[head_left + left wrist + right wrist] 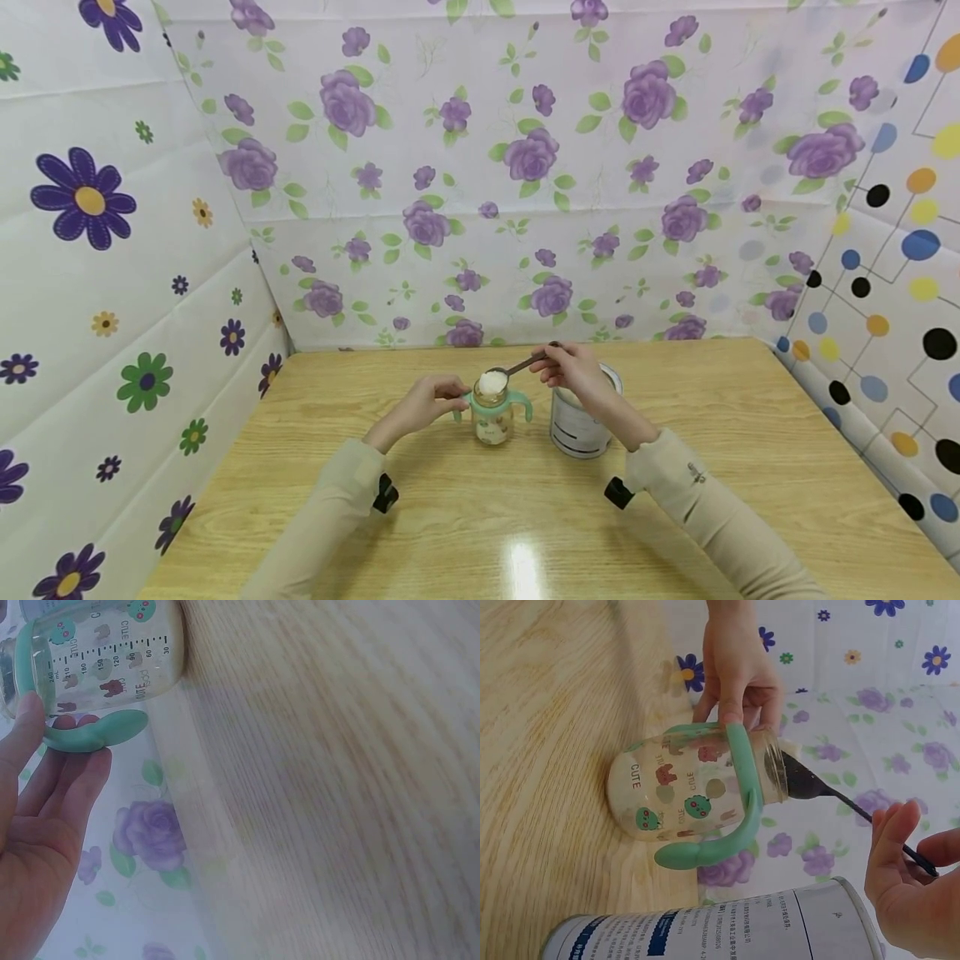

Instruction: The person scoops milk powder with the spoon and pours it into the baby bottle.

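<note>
A baby bottle (pixel 492 417) with mint-green handles stands upright on the wooden tabletop (pixel 465 533), near the middle and just in front of the flowered back wall (pixel 480 167). The left hand (pixel 420 404) has its grip on the bottle's left handle (pixel 90 733): thumb and fingers curl round the green loop, the palm otherwise loose. The right hand (pixel 573 375) pinches the dark stem of a spoon (pixel 517 367) between thumb and fingertips, a narrow grip with the other fingers half bent. The spoon's bowl rests at the bottle's open mouth, heaped with white powder (pixel 492 382). Just to the right of the bottle, almost touching its right handle, stands an open metal tin (pixel 577 429), partly hidden under the right wrist.
</note>
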{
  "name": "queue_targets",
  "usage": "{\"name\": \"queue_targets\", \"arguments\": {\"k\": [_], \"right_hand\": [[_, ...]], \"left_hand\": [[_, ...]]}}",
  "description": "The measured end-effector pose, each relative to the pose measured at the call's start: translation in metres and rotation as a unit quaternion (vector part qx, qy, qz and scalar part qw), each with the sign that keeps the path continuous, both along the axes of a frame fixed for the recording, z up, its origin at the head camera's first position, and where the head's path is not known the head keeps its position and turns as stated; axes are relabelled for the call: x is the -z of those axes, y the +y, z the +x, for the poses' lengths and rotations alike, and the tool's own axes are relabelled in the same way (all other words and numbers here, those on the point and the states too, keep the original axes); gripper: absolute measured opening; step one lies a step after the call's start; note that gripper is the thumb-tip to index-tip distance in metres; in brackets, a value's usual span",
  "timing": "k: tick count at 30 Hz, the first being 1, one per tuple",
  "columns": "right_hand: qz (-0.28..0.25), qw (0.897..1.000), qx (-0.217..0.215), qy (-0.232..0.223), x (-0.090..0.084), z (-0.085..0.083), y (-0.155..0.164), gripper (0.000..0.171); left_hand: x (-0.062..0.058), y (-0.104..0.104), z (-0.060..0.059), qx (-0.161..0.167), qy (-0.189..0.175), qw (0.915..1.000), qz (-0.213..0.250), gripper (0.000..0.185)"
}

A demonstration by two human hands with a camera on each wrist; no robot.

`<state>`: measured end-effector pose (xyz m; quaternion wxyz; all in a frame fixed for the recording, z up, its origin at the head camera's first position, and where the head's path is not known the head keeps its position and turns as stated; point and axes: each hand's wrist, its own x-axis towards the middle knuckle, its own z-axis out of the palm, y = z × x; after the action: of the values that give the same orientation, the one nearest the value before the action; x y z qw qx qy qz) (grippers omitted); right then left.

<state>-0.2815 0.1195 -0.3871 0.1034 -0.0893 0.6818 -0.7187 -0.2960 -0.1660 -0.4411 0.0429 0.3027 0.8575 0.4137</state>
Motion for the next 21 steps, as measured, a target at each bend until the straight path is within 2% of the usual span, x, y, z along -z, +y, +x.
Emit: {"name": "queue_targets", "arguments": {"k": [2,12,18,21], "right_hand": [[0.011,1.0,0.001,0.015,0.0,0.0,-0.001,0.037],[0.071,0.991,-0.003,0.113,0.005,0.003,-0.007,0.033],[0.133,0.973,-0.018,0.186,0.005,0.008,-0.011,0.028],[0.17,0.958,-0.03,0.228,0.004,0.012,-0.014,0.027]], "left_hand": [[0.01,-0.002,-0.008,-0.005,0.0,1.0,-0.002,0.013],[0.011,-0.002,-0.008,-0.001,-0.003,1.0,0.005,0.015],[0.013,-0.002,-0.009,0.0,-0.004,1.0,0.005,0.016],[0.007,0.0,-0.004,0.002,-0.004,1.0,0.003,0.015]]}}
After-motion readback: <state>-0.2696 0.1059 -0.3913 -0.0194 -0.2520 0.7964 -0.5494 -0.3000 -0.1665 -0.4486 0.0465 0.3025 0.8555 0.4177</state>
